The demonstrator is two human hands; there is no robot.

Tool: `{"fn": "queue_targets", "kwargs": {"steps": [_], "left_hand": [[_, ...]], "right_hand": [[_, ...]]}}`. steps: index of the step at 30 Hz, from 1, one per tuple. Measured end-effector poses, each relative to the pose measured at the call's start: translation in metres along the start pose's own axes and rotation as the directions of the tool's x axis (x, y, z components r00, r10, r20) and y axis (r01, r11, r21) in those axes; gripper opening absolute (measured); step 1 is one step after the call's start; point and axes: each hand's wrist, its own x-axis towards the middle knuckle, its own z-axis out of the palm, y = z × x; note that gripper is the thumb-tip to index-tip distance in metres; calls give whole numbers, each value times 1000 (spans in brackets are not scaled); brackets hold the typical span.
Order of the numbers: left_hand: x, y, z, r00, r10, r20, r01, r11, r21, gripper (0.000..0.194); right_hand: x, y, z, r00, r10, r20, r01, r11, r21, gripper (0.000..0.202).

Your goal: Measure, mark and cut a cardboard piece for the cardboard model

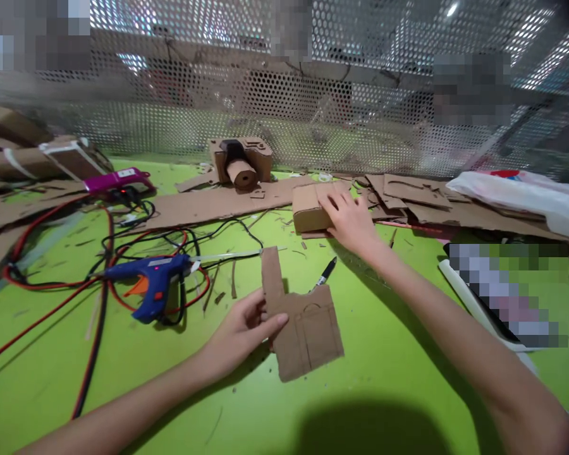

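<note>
Pinched between the thumb and fingers of my left hand (251, 325) is a flat cardboard cutout (313, 335) with a narrow upright strip, a small notch and pencil lines. It is held above the green table. Farther back, my right hand (351, 218) grips the right side of a small cardboard box (308, 212), its fingers over the top; the far fingertips are partly hidden. Behind the cutout lies a black-tipped marker (326, 273). To the left, a blue hot glue gun (159, 284) with an orange trigger rests on its side, a clear glue stick beside its rear end.
A cardboard camera model (241, 161) stands at the back before a perforated metal screen (360, 126). Red and black cables (105, 303) tangle at left near a magenta power strip (118, 182). Cardboard scraps (422, 196), a white plastic bag (502, 193) and a tablet-like device (474, 297) are at right.
</note>
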Motion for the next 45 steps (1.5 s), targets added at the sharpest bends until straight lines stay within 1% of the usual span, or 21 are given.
{"fn": "queue_targets", "kwargs": {"steps": [2,4,7,9,11,15,20,22,24,26,29,32,35,37,40,41,44,45], "left_hand": [[0,1,1,1000,-4,12,4,1000,3,43],[-1,1,1,1000,-6,17,6,1000,3,43],[-1,1,0,1000,-6,20,6,1000,-3,41],[0,2,0,1000,-8,18,8,1000,-12,39],[0,2,0,1000,-12,8,12,1000,-17,37],[0,1,-2,998,-5,-59,3,999,-32,34],[-1,-6,-7,975,-3,-221,-13,997,-73,35],[-1,-7,-8,962,-13,-271,-9,997,-79,37],[-1,-6,-8,955,-12,-297,-10,997,-74,42],[0,-4,-6,954,-2,-300,-16,998,-60,46],[0,0,-3,959,10,-285,-21,999,-37,48],[0,1,-2,966,19,-259,-25,999,-19,51],[-1,1,-1,972,43,-232,-45,999,-4,50],[-1,1,0,974,57,-218,-58,998,4,49],[-1,2,3,977,62,-205,-60,998,15,47],[-1,2,4,978,57,-199,-54,998,20,45],[-1,2,6,984,29,-175,-23,999,37,37],[-1,3,6,985,19,-169,-12,999,43,34]], "right_hand": [[-10,-4,-1,999,-35,17,34,999,23,38],[-21,-9,-5,990,-118,74,113,991,73,35],[-40,-17,-7,940,-272,209,239,956,170,28],[-53,-20,-4,907,-323,270,271,939,214,27],[-64,-20,-1,894,-341,292,277,931,239,27],[-84,-12,4,905,-329,271,258,929,265,26],[-107,4,7,929,-303,215,234,927,294,22],[-111,12,6,947,-266,180,201,929,311,21],[-110,17,1,969,-205,139,150,931,332,20],[-107,16,-9,983,-152,106,104,924,368,16],[-103,-1,-25,987,-128,93,76,898,433,21],[-102,-24,-33,980,-157,118,89,891,446,22],[-103,-34,-29,964,-217,153,140,905,401,29],[-105,-31,-24,949,-264,174,184,909,375,26],[-110,-19,-15,939,-290,183,210,908,362,7],[-112,-15,-13,943,-282,179,203,909,364,3],[-116,-4,-10,966,-215,144,141,905,401,5],[-116,-1,-11,975,-181,128,111,899,424,9]]}}
